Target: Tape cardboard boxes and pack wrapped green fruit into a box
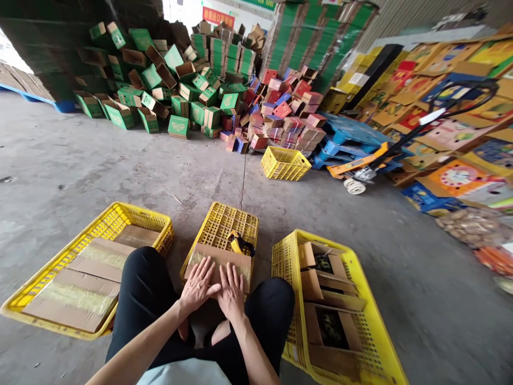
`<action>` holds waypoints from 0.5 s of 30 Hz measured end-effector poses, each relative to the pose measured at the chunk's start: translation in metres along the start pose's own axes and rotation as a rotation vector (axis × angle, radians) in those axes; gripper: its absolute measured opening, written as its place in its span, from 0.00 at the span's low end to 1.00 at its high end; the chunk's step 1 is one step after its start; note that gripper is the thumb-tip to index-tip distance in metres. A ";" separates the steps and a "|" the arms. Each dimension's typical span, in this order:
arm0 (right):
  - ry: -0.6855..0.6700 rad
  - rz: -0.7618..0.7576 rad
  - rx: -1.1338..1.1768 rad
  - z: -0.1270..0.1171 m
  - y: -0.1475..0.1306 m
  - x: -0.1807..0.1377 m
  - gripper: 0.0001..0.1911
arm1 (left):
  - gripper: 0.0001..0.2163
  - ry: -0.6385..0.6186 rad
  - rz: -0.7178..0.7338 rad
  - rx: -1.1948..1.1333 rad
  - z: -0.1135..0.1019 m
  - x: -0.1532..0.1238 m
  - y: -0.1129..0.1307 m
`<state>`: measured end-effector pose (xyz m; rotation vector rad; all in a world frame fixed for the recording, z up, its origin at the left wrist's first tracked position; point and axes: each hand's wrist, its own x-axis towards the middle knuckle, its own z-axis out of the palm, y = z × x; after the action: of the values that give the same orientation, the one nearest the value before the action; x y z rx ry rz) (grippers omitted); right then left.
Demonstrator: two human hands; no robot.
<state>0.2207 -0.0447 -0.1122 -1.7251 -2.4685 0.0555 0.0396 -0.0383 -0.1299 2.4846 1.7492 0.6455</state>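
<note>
Both of my hands lie flat on the top of a cardboard box (241,263) between my knees. My left hand (197,283) has its fingers stretched out over the box's near side. Close beside it, thumbs almost meeting, my right hand (232,291) rests with fingers spread. The box sits on an upturned yellow crate (218,222). Just behind the box, a yellow and black tape dispenser (239,243) lies on that crate. Clear tape shows along the box's left part. Neither hand grips anything.
Left of me, a yellow crate (120,211) holds several taped boxes (76,297). On my right, another yellow crate (356,262) holds open boxes (320,289) with dark contents. Farther off stand a yellow basket (285,164), a pallet jack (360,171) and heaps of green cartons (178,125).
</note>
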 end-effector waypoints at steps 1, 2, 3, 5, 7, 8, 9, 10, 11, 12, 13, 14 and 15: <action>-0.002 -0.011 0.007 -0.002 0.005 0.001 0.31 | 0.35 -0.006 0.004 -0.002 -0.001 0.000 -0.004; 0.001 -0.011 0.012 -0.003 0.010 0.003 0.31 | 0.34 -0.008 -0.004 -0.003 -0.003 0.000 -0.008; 0.008 0.006 0.013 -0.005 0.016 0.006 0.31 | 0.33 -0.003 -0.028 -0.002 -0.005 0.000 -0.014; 0.031 0.078 0.006 -0.006 0.028 0.011 0.32 | 0.30 0.020 -0.113 0.014 -0.009 0.002 -0.027; 0.043 0.158 -0.006 -0.005 0.038 0.016 0.34 | 0.27 0.039 -0.182 0.030 -0.013 0.003 -0.038; 0.042 0.185 -0.010 -0.004 0.040 0.017 0.34 | 0.27 0.044 -0.192 0.031 -0.014 0.004 -0.042; 0.040 0.201 -0.012 -0.003 0.041 0.018 0.34 | 0.27 0.049 -0.186 0.027 -0.014 0.005 -0.044; 0.039 0.213 -0.014 -0.001 0.040 0.019 0.34 | 0.27 0.055 -0.174 0.020 -0.014 0.006 -0.044; 0.043 0.227 -0.016 0.000 0.036 0.019 0.34 | 0.28 0.067 -0.164 0.012 -0.012 0.007 -0.042; 0.048 0.239 -0.016 0.001 0.031 0.020 0.34 | 0.29 0.082 -0.160 0.003 -0.010 0.009 -0.037; 0.049 0.236 -0.012 0.002 0.023 0.020 0.33 | 0.30 0.093 -0.152 -0.011 -0.007 0.011 -0.030; 0.050 0.234 -0.007 0.003 0.015 0.021 0.33 | 0.31 0.093 -0.133 -0.034 -0.004 0.014 -0.021; 0.035 0.194 0.009 0.004 0.006 0.022 0.32 | 0.32 0.085 -0.113 -0.061 0.000 0.018 -0.012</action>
<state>0.2184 -0.0215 -0.1146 -1.9390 -2.2650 0.0546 0.0338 -0.0179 -0.1277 2.3317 1.8522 0.7932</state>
